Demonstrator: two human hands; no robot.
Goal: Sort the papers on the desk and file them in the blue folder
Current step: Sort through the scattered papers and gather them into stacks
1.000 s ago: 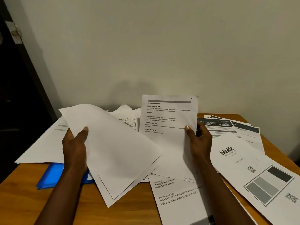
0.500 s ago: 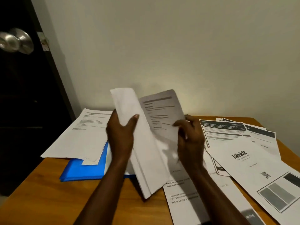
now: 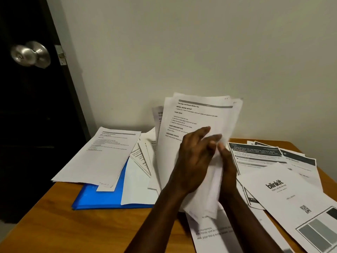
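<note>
A dark door (image 3: 27, 125) fills the left side, carrying a round brushed-metal knob (image 3: 30, 54). A small metal latch plate (image 3: 61, 54) sits on the door's edge, level with the knob. A plain pale wall (image 3: 182, 52) spans the rest of the background.
</note>
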